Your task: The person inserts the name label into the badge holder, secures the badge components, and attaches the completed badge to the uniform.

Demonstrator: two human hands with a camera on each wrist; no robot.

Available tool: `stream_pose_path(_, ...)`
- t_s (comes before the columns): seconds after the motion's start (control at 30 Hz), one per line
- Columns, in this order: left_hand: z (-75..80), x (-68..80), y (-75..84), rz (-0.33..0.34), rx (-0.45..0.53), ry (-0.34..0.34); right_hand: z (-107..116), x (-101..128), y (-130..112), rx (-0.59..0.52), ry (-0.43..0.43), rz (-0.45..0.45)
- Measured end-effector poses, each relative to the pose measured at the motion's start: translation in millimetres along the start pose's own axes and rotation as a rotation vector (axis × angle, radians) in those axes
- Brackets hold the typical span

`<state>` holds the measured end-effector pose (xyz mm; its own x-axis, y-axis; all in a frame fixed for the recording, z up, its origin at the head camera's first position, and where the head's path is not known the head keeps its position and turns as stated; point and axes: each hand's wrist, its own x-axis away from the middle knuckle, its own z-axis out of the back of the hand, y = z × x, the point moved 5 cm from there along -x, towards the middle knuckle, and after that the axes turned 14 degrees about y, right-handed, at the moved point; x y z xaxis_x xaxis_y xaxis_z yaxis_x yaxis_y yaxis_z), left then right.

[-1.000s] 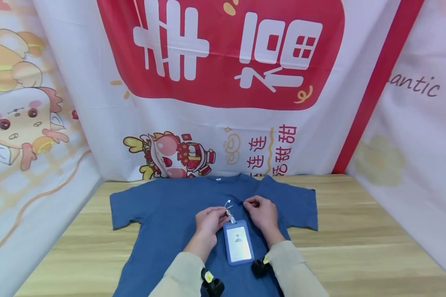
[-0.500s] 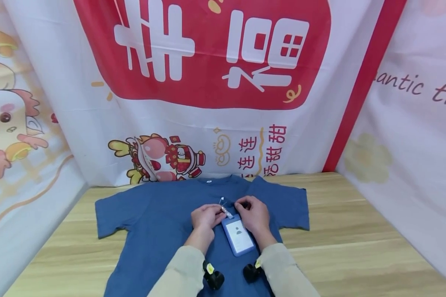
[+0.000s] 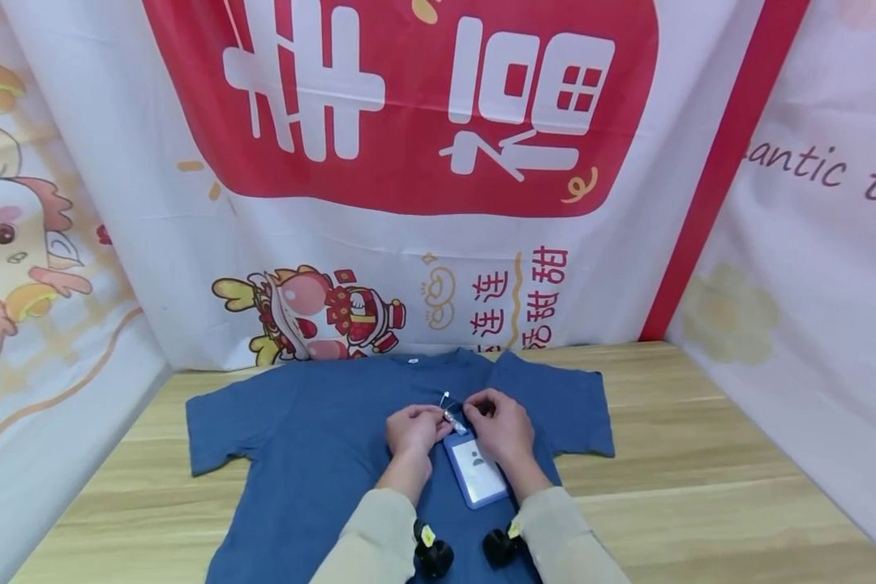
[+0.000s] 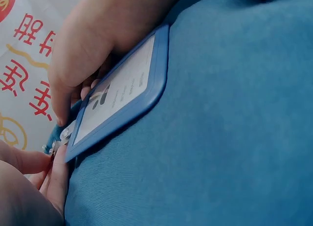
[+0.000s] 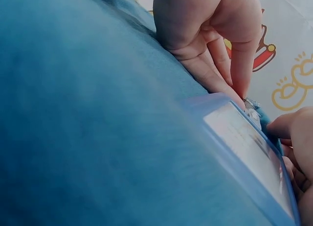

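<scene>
A blue badge holder (image 3: 474, 470) with a white card in it lies slantwise on a dark blue T-shirt (image 3: 321, 438). At its top is a clear strap with a metal clip (image 3: 453, 420); a thin pin stands open from it. My left hand (image 3: 411, 434) pinches this clip between thumb and fingers. Just right of it, my right hand (image 3: 504, 426) pinches a bit of the shirt's chest, thumb against fingers, overlapping the holder's upper right edge. In the left wrist view, the fingertips of both hands come close together at the strap end of the badge holder (image 4: 117, 94).
The shirt lies spread on a wood-grain table (image 3: 701, 454), collar away from me. A white cloth printed with red characters (image 3: 321, 243) hangs behind, and printed cloths stand at both sides. Each wrist wears a black camera, such as the left one (image 3: 434, 558).
The badge holder has tilted more and moved up and right on the shirt. The left hand has brought the clip closer to the right hand's fingertips. The head view has shifted slightly.
</scene>
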<state>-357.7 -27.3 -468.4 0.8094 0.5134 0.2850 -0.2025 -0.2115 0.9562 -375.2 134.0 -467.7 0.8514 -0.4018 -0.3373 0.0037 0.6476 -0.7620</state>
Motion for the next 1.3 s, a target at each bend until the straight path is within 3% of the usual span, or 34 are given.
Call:
stream_pose_path(0.5,-2.1,0.0,-3.5,-0.021,0.007,0.038,1.3,0.8,-1.9,-0.017,-0.013,0.018)
stream_pose_path(0.73,-4.4,-2.3,-3.3,0.004,-0.004,0.069,2.0,1.0,-2.9,-0.031,-0.011,0.045)
stream_pose_path(1.3,-6.6,0.3,-0.5,0.017,-0.015,0.050,0.5,2.2,-2.0,-0.003,-0.038,0.065)
